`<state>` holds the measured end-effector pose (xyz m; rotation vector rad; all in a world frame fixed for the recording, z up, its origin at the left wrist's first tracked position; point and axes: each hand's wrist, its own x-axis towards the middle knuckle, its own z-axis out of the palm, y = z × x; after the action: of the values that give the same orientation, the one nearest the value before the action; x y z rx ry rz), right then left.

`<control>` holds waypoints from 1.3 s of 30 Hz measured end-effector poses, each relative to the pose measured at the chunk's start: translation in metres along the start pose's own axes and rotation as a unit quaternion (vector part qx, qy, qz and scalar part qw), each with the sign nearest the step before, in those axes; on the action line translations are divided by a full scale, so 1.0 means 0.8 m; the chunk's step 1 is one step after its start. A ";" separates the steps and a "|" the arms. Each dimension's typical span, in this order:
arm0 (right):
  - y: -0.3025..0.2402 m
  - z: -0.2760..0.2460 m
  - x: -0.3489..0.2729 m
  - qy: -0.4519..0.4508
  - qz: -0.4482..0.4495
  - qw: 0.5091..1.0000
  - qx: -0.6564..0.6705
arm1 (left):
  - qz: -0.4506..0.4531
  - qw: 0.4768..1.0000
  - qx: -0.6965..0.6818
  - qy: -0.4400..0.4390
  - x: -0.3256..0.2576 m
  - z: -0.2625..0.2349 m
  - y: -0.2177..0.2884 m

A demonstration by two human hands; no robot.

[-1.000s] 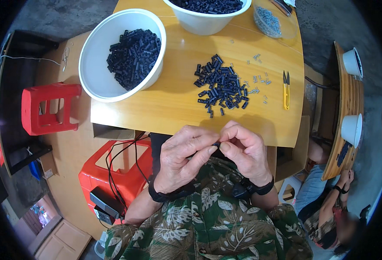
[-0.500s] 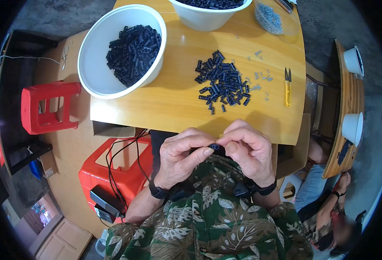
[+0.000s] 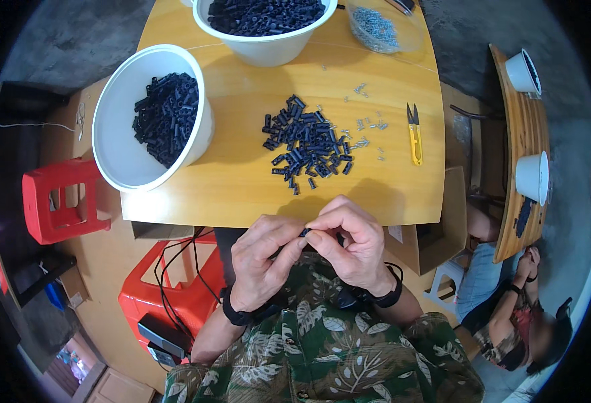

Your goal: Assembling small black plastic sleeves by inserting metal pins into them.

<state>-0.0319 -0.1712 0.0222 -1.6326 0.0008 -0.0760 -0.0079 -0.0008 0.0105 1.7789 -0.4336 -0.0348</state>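
Observation:
My left hand (image 3: 263, 262) and my right hand (image 3: 349, 243) meet fingertip to fingertip just below the near edge of the wooden table (image 3: 241, 188). Between them they pinch a small black plastic piece (image 3: 305, 232), mostly hidden by the fingers. A loose pile of the same black pieces (image 3: 307, 144) lies on the table just beyond my hands. Small metal bits (image 3: 366, 127) are scattered to its right. A white bowl (image 3: 117, 161) at the left holds more black pieces, and another white bowl (image 3: 268, 47) at the far edge is full of them.
Yellow snips (image 3: 415, 127) lie right of the pile. A clear bag of metal parts (image 3: 376, 30) sits at the far right. Red plastic stools (image 3: 57, 201) (image 3: 168, 302) stand left of and below the table. A cardboard box (image 3: 429, 235) and another seated person (image 3: 510, 316) are at the right.
The view has tilted, so the table and bowls sit lower in the picture. My hands stay together on the small piece, fingers shifting slightly.

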 end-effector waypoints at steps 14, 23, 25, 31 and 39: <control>0.037 -0.028 0.028 0.113 -0.027 0.951 -0.288 | -0.059 0.998 0.004 0.004 -0.003 -0.002 -0.007; 0.043 -0.029 0.036 0.089 -0.052 0.929 -0.355 | -0.061 0.998 0.005 0.003 -0.006 -0.001 -0.008; 0.042 -0.029 0.036 0.086 -0.063 0.924 -0.368 | -0.061 0.998 0.006 0.002 -0.005 -0.002 -0.007; 0.040 -0.026 0.037 0.078 -0.024 0.935 -0.345 | -0.067 0.998 0.008 0.002 -0.006 -0.003 -0.008; 0.035 -0.025 0.039 0.063 -0.066 0.919 -0.383 | -0.070 0.997 0.020 -0.008 -0.004 -0.004 -0.003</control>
<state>0.0000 -0.1942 -0.0032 -2.4104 0.0212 -0.3178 -0.0095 0.0040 0.0086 1.8474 -0.3231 -0.1392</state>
